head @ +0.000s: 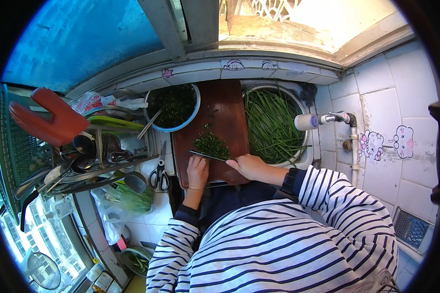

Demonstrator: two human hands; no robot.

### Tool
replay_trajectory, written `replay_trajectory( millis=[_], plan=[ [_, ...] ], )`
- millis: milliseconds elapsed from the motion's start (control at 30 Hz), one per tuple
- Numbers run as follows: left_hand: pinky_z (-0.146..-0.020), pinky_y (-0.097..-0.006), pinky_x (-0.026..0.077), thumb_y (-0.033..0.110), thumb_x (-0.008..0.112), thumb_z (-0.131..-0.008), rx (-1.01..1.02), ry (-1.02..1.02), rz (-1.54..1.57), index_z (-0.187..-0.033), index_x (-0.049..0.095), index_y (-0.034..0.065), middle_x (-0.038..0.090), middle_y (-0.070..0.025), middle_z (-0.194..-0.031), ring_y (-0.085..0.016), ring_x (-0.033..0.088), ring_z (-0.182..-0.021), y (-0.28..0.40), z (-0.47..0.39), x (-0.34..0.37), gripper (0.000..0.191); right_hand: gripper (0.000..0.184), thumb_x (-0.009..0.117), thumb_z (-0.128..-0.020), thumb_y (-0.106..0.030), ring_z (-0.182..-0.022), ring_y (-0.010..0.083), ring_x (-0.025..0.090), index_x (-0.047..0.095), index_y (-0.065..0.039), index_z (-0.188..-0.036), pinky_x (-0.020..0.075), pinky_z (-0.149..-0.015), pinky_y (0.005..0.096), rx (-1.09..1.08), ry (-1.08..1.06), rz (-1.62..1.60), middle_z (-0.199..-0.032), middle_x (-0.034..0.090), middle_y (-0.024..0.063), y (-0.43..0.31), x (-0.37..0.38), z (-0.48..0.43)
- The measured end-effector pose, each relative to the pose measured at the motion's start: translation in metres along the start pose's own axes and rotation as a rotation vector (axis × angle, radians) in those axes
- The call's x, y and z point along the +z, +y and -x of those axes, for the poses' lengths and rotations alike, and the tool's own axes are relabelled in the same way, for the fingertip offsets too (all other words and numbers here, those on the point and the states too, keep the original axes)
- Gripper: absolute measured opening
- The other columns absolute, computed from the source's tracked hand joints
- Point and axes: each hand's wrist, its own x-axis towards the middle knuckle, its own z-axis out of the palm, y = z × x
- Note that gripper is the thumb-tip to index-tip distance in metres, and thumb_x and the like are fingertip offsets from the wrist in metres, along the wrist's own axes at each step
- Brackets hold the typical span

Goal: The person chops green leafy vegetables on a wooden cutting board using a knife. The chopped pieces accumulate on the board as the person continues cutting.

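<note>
My right hand [247, 166] grips the handle of a kitchen knife [209, 155], whose blade points left across a reddish-brown cutting board [223, 106]. My left hand [197, 171] is at the near side of the blade, fingertips close to it; whether it holds anything is hidden. Finely chopped green leaves [212, 144] lie in a pile just beyond the blade. A white bowl with a blue rim [176, 129] stands at the board's far left, holding chopped greens, with chopsticks [149, 123] over its edge. Right of the board, long green stalks [273, 124] lie in a large round basin [306, 141].
Black-handled scissors [159, 175] lie on the white tiles at left, near a plastic bag of greens [132, 199]. A dish rack with utensils [106, 154] and a red silicone mitt [49, 119] stands farther left. A tap [330, 118] reaches over the basin's right side.
</note>
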Motion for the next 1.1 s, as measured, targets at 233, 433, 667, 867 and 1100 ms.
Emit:
replay_trajectory(
  millis=[233,433,667,867,1100],
  plan=[
    [-0.075,-0.0399,0.05,-0.003,0.067,-0.075,0.018,-0.018,0.01,-0.088,0.064,0.0029,0.06,-0.01,-0.093,-0.031,0.058,-0.088,-0.002,-0.004,-0.002,0.015,0.073,0.036,-0.1,-0.056,-0.072,0.0443,0.066,0.069,0.002,-0.071,0.0529,-0.068,0.0507,0.02,-0.008,0.001,-0.072,0.065,0.0265,-0.003,0.013,-0.022],
    [-0.076,-0.0385,0.051,-0.001,0.068,-0.076,0.037,0.01,0.015,-0.088,0.064,0.0039,0.062,-0.0091,-0.094,-0.03,0.059,-0.09,-0.001,-0.004,-0.003,0.014,0.074,0.036,-0.099,-0.059,-0.072,0.0449,0.066,0.069,0.001,-0.071,0.0528,-0.068,0.0516,-0.011,0.108,0.034,-0.071,0.065,0.0266,-0.007,0.035,-0.041],
    [-0.077,-0.0367,0.051,0.001,0.071,-0.076,-0.031,0.026,0.028,-0.085,0.066,0.0055,0.065,-0.0066,-0.092,-0.027,0.062,-0.089,0.006,-0.003,-0.005,0.011,0.075,0.035,-0.099,-0.059,-0.074,0.0459,0.065,0.069,0.002,-0.072,0.0518,-0.07,0.0523,0.007,0.116,-0.028,-0.074,0.065,0.0279,0.003,0.032,-0.04],
    [-0.076,-0.0375,0.05,0.0,0.07,-0.076,-0.055,0.011,0.081,-0.086,0.066,0.0062,0.064,-0.0066,-0.091,-0.028,0.061,-0.087,0.006,-0.005,-0.005,0.012,0.074,0.035,-0.099,-0.058,-0.079,0.0461,0.065,0.069,0.003,-0.075,0.0509,-0.073,0.0522,0.037,0.111,-0.123,-0.078,0.066,0.028,0.0,0.025,-0.03],
    [-0.072,-0.0399,0.049,-0.002,0.07,-0.074,0.007,0.004,0.022,-0.087,0.066,0.006,0.061,-0.0087,-0.09,-0.031,0.058,-0.083,0.003,-0.005,-0.004,0.016,0.074,0.035,-0.099,-0.058,-0.079,0.0456,0.065,0.069,0.003,-0.075,0.0512,-0.073,0.0514,0.01,0.037,-0.039,-0.077,0.066,0.0272,0.001,0.011,-0.008]
  ],
)
